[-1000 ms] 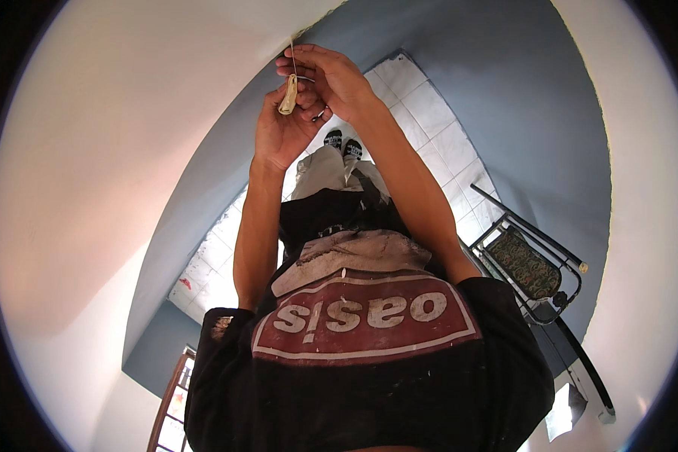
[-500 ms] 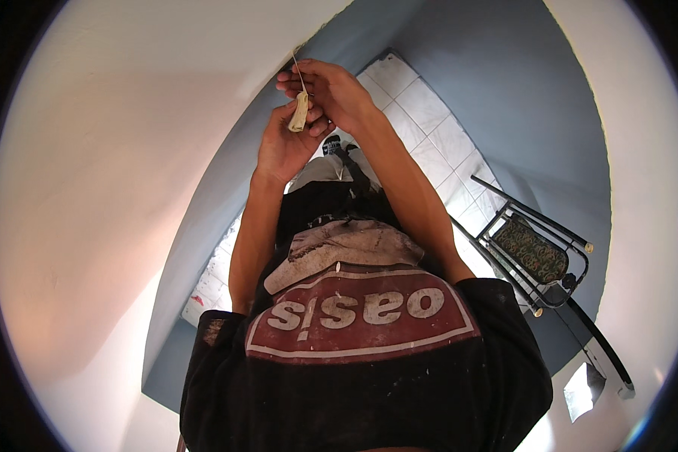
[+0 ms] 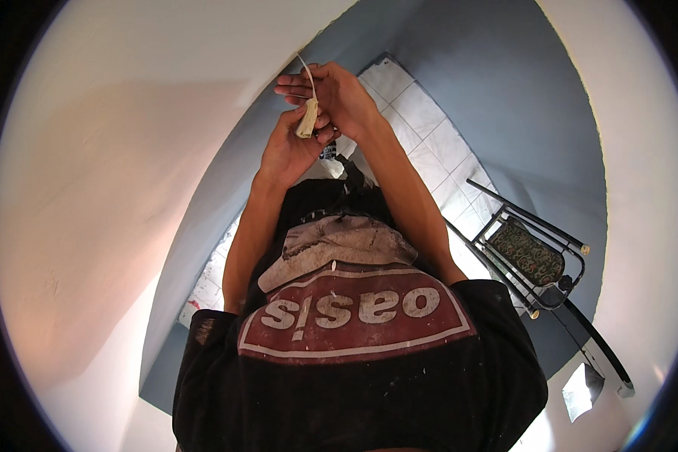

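My left hand [image 3: 285, 154] is closed round a small cream roll of masking tape [image 3: 308, 119], thumb on one side and fingertips on the other. From the roll's top a thin pale strip [image 3: 309, 74] runs up toward the edge between white and blue-grey paint on the wall. Just above and right of the roll is my right hand [image 3: 340, 98], its fingers stretched leftward behind the strip. Those fingers look apart, with nothing seen gripped in them. Whether its thumb touches the strip is hard to make out.
White wall [image 3: 128, 151] rises close on the left, blue-grey [image 3: 226, 173] along its lower part. Another blue-grey wall [image 3: 505, 83] stands to the right. Below is a white tiled floor [image 3: 429, 135]. A black metal-framed chair with a patterned pad [image 3: 531, 252] is at the right.
Both hands and the tape roll have shifted slightly right and down in the view. The right fingers have spread out a little more; the left hand still holds the roll.
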A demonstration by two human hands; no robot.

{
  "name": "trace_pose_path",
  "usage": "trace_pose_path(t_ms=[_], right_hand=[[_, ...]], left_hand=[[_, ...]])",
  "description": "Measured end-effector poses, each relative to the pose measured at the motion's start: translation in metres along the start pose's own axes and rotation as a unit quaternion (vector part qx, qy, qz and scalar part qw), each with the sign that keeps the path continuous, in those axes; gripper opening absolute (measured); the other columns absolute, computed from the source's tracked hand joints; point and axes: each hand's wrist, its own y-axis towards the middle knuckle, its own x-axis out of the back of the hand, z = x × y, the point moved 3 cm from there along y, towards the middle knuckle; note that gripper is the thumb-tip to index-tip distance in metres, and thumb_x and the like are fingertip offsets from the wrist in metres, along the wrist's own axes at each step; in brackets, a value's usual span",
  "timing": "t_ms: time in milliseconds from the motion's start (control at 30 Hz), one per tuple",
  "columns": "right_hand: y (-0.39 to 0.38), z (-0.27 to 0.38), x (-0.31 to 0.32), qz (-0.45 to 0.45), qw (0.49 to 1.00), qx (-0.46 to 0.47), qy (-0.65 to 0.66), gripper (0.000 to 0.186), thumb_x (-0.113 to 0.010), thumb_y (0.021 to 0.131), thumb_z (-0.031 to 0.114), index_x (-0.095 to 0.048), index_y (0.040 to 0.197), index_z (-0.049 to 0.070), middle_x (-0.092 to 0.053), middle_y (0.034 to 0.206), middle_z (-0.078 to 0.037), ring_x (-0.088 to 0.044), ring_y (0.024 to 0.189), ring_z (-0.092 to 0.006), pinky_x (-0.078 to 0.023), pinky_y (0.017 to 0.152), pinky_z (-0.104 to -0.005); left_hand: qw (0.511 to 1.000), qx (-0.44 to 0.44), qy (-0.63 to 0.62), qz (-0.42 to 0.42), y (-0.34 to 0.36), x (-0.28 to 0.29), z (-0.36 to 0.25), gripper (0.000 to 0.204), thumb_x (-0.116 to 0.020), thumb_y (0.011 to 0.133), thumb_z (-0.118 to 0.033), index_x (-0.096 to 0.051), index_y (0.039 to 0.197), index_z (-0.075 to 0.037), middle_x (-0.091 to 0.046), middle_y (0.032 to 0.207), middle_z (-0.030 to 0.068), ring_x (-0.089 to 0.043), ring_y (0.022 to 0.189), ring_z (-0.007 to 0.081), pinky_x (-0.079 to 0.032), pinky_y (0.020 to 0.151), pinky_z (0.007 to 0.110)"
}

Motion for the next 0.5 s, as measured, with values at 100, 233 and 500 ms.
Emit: trace_pose_path(t_ms=[100, 233, 500], right_hand=[[-0.004, 0.005, 0.000, -0.006, 1.000, -0.002, 0.004, 0.029, -0.046, 0.100, 0.031, -0.057, 0.091, 0.005, -0.068, 0.126, -0.019, -0.064, 0.118, -0.0287, -0.053, 0.101, -0.0396], [-0.004, 0.007, 0.008, 0.005, 1.000, 0.027, 0.008, 0.037, -0.042, 0.099, 0.030, -0.059, 0.108, -0.002, -0.069, 0.123, -0.019, -0.064, 0.112, -0.0275, -0.052, 0.102, -0.0396], [-0.018, 0.016, 0.014, -0.026, 0.999, 0.028, 0.003, 0.027, -0.049, 0.097, 0.033, -0.055, 0.089, 0.008, -0.068, 0.124, -0.019, -0.064, 0.119, -0.0302, -0.051, 0.104, -0.0409]], left_hand=[[1.000, 0.003, 0.000, 0.005, 0.004, 0.001, 0.004, 0.022, -0.052, 0.102, -0.029, -0.062, 0.099, -0.009, -0.051, 0.084, 0.0003, -0.046, 0.077, 0.0174, -0.043, 0.089, 0.035], [1.000, 0.003, 0.008, -0.009, 0.007, -0.008, 0.007, 0.022, -0.053, 0.102, -0.029, -0.062, 0.098, -0.009, -0.052, 0.084, 0.0005, -0.047, 0.077, 0.0176, -0.044, 0.088, 0.035], [0.999, 0.004, 0.033, -0.002, 0.013, -0.015, 0.018, 0.022, -0.054, 0.102, -0.030, -0.060, 0.100, -0.009, -0.052, 0.086, 0.0005, -0.048, 0.078, 0.0173, -0.044, 0.086, 0.033]])
